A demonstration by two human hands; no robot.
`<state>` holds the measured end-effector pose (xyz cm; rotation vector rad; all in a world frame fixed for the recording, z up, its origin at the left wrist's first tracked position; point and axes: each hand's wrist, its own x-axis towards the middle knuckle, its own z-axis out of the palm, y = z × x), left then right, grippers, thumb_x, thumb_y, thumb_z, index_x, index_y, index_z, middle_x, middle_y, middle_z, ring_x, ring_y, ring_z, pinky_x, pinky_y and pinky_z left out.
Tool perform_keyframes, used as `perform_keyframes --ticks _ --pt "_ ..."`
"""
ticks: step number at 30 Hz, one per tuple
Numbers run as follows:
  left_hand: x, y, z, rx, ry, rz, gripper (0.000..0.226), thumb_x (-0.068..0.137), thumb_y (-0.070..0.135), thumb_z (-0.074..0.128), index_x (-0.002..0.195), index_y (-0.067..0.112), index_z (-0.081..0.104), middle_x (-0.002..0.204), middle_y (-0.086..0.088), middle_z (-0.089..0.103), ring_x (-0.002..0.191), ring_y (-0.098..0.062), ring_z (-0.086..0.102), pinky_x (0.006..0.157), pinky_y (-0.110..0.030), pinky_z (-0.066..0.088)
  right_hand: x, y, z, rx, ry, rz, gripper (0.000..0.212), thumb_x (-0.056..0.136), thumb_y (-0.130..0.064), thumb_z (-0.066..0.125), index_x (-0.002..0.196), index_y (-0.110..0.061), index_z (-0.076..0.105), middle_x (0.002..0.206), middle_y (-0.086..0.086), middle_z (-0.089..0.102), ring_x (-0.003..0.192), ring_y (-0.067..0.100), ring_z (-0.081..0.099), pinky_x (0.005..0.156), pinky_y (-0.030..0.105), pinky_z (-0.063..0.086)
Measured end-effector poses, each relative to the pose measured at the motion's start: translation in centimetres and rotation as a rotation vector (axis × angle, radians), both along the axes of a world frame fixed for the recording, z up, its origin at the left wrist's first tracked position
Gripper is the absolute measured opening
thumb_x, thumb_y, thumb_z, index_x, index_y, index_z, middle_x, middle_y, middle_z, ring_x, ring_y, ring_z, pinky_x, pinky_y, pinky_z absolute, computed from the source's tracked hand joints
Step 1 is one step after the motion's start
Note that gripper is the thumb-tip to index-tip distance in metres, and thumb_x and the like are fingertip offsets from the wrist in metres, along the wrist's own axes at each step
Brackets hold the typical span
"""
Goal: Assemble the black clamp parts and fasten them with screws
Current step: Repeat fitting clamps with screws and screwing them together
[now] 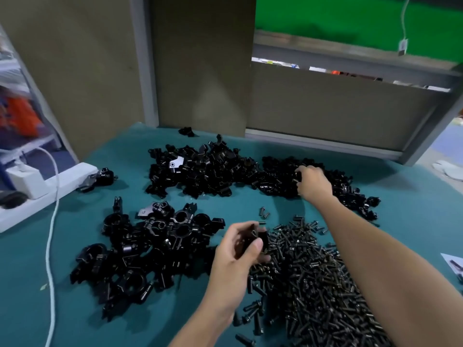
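Table (32,284): 1, teal top, bears everything below.
Panels (200,71): 3 brown boards, upright along far edge.
Screw heap (313,284): 1, near right. Dark screws, too many to count. R forearm crosses above it.
Near pile (140,249): 1 of 3 black clamp-part piles, near left, just beside screw heap. Ring-shaped pcs on top.
Mid pile (198,171): 2nd pile, far centre. Its right end meets the 3rd.
Far pile (278,176): 3rd pile, far right.
White strip (37,186): 1, left edge, angled.
Cable (51,246): 1, white, runs from strip down the left side toward near edge.
L hand (238,254): 1, over the gap btw near pile and screw heap, fingers and thumb wrapped round a part (260,237), 1 black clamp pc, held clear of table.
R hand (314,184): 1, arm stretched out, fingertips curled down into far pile. Can't tell if they've got hold of a pc.
Lone clamp (100,179): 1, touching end of white strip, apart from piles.
Stray part (186,132): 1, at foot of panels, behind mid pile.
Loose screws (263,212): 2, side by side, just beyond the heap.
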<state>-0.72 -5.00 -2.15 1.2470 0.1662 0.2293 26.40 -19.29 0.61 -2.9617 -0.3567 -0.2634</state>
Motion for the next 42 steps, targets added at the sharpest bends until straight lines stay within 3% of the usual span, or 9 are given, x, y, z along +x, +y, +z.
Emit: perform_keyframes --ticks 6,12,16,21,26,31,33,37,42 --pt "0.3 0.6 -0.4 0.095 -0.037 0.129 0.022 0.098 0.02 0.058 0.114 0.035 0.061 0.108 0.019 0.067 0.088 -0.015 0.071 0.087 -0.036 0.054 -0.5 -1.2 0.5 -0.039 -0.023 0.167 0.012 0.092 -0.011 0.063 0.104 -0.01 0.066 0.112 0.009 0.063 0.111 0.03 0.053 0.081 0.044 0.052" --pt "0.3 1.0 -0.8 0.141 -0.064 0.164 0.022 0.098 0.021 0.057 0.114 0.036 0.059 0.107 0.022 0.066 0.094 -0.013 0.07 0.085 -0.026 0.052 -1.6 0.2 0.1 0.154 0.08 0.234 0.04 0.087 -0.012 0.063 0.126 -0.015 0.056 0.122 0.01 0.057 0.105 0.028 0.055 0.083 0.042 0.052" --pt "0.3 1.1 -0.7 0.145 -0.074 0.174 0.021 0.098 0.02 0.057 0.114 0.034 0.059 0.105 0.021 0.067 0.092 -0.013 0.071 0.086 -0.028 0.051 -1.6 1.1 -0.3 -0.1 0.137 0.247 0.034 0.088 -0.01 0.069 0.12 -0.013 0.061 0.127 0.012 0.049 0.108 0.033 0.054 0.089 0.043 0.05" --pt "0.2 1.1 -1.0 0.142 -0.077 0.154 0.021 0.098 0.02 0.058 0.114 0.034 0.059 0.106 0.02 0.067 0.093 -0.012 0.071 0.083 -0.026 0.053 -2.5 0.6 -1.0 -0.214 -0.101 0.192 0.03 0.095 -0.023 0.062 0.124 -0.014 0.06 0.121 0.008 0.061 0.109 0.029 0.056 0.08 0.039 0.052" --pt "0.3 1.1 -0.8 0.094 -0.083 0.123 0.02 0.093 0.016 0.064 0.11 0.026 0.065 0.105 0.013 0.072 0.094 -0.014 0.071 0.084 -0.018 0.053 -6.4 0.2 0.3 0.241 0.089 0.256 0.039 0.096 -0.02 0.063 0.134 -0.013 0.056 0.112 0.013 0.067 0.079 0.021 0.06 0.073 0.029 0.046" --pt "0.1 0.7 -0.5 0.043 -0.1 0.07 0.019 0.091 0.011 0.068 0.109 0.018 0.068 0.102 0.006 0.075 0.088 -0.02 0.073 0.079 -0.019 0.054 -14.8 -0.4 1.7 0.435 0.03 0.49 0.032 0.09 -0.013 0.069 0.121 -0.022 0.065 0.096 -0.021 0.061 0.075 0.004 0.056 0.07 0.015 0.046" --pt "0.1 0.5 -0.4 0.014 -0.102 0.052 0.02 0.089 0.01 0.068 0.108 0.015 0.068 0.102 0.004 0.075 0.093 -0.019 0.072 0.078 -0.019 0.055 -17.4 -0.7 2.3 0.504 0.038 0.531 0.033 0.088 -0.004 0.069 0.116 -0.021 0.067 0.104 -0.018 0.063 0.08 0.004 0.057 0.072 0.013 0.046" --pt "0.1 0.1 -0.3 -0.044 -0.101 -0.022 0.036 0.077 0.025 0.071 0.111 0.012 0.067 0.107 -0.005 0.073 0.106 -0.024 0.068 0.091 -0.035 0.055 -21.0 -0.8 2.9 0.527 0.115 0.581 0.047 0.083 0.012 0.054 0.114 -0.019 0.07 0.126 -0.004 0.06 0.118 0.009 0.054 0.098 0.022 0.045" --pt "0.0 -0.1 -0.5 -0.112 -0.086 -0.064 0.04 0.072 0.027 0.072 0.11 0.013 0.067 0.104 -0.005 0.074 0.102 -0.025 0.069 0.093 -0.038 0.054 -22.6 -0.4 2.6 0.657 0.082 0.532 0.023 0.084 -0.011 0.064 0.102 -0.021 0.075 0.112 -0.01 0.067 0.109 0.001 0.06 0.092 0.023 0.051"
